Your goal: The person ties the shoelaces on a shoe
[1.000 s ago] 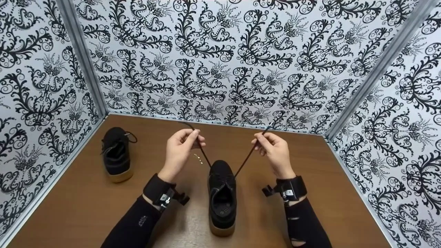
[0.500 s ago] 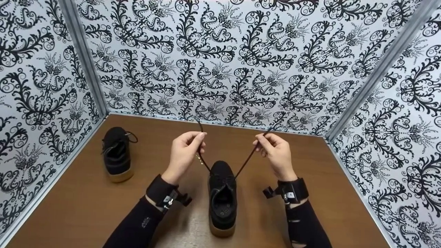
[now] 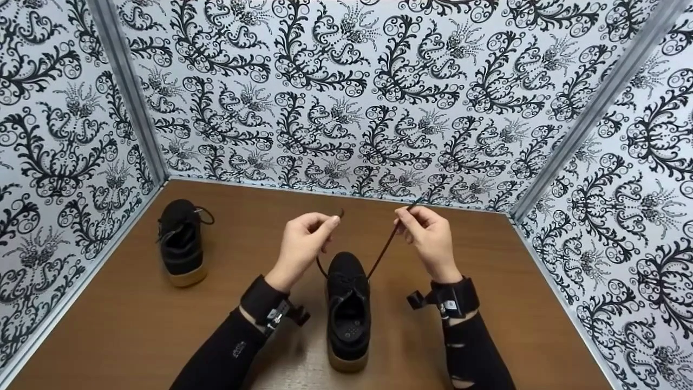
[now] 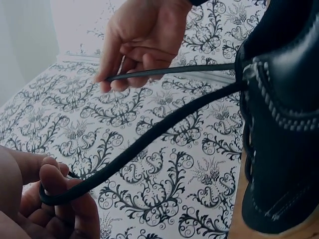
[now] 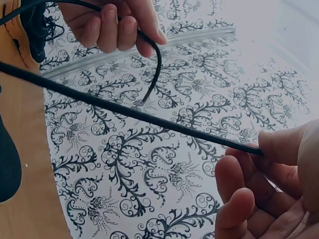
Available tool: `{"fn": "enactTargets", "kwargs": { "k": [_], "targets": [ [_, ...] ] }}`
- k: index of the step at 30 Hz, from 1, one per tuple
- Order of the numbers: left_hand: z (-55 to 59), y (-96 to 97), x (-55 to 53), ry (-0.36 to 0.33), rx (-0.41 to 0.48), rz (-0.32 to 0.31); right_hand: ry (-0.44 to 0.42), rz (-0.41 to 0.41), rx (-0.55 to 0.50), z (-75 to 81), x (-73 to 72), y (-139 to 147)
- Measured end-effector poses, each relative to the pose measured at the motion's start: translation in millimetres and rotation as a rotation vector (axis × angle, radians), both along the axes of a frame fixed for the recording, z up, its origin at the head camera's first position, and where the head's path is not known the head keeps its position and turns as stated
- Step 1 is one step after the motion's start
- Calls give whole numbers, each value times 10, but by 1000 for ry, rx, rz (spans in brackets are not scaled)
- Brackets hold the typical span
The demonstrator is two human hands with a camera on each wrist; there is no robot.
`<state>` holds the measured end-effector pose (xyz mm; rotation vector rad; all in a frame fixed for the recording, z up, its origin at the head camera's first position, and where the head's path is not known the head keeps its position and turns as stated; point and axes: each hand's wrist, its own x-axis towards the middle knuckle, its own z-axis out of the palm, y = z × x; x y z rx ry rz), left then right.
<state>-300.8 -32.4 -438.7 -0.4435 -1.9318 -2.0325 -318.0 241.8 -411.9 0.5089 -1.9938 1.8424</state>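
Observation:
A black shoe (image 3: 348, 319) with a tan sole stands at the middle of the wooden table, toe pointing away. My left hand (image 3: 307, 238) pinches one black shoelace end between thumb and fingers, left of the toe. In the left wrist view this left shoelace (image 4: 149, 139) sags in a curve from the shoe's eyelets. To the right of the toe, my right hand (image 3: 430, 235) pinches the other shoelace end; that right shoelace (image 3: 383, 252) runs straight and taut. A short loose tip of the left lace hangs past the left fingers in the right wrist view.
A second black shoe (image 3: 181, 244), its lace looped at the side, stands at the table's left. Patterned white panels (image 3: 346, 97) wall in the table (image 3: 460, 341) at the back and both sides. Each wrist wears a black strap with a camera mount (image 3: 417, 299).
My left hand has moved right, toward the right hand, and its lace has gone from taut to slack. The right hand has barely moved; both still pinch their laces.

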Motion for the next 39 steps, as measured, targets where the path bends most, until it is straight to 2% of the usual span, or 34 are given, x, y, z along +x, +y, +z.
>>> {"fn": "enactTargets", "kwargs": {
  "k": [4, 7, 11, 16, 19, 25, 30, 39],
  "targets": [
    [-28, 47, 22, -50, -16, -38, 0, 7, 11, 15, 25, -34],
    [-52, 75, 28, -131, 9, -101, -13, 30, 6, 22, 46, -49],
    [-53, 103, 45, -206, 43, -195, -23, 56, -7, 35, 61, -57],
    [-57, 131, 70, -222, 84, -284, -30, 59, -11, 46, 65, -62],
    [-71, 152, 69, -224, 84, -297, -36, 67, -20, 53, 71, -71],
    [-106, 227, 68, -238, 58, -286, -49, 110, -36, 66, 105, -82],
    [-129, 302, 81, -240, 63, -304, -51, 175, -85, 66, 130, -82],
    [-115, 366, 93, -233, 40, -328, -65, 243, -136, 42, 136, -98]
  ]
}}
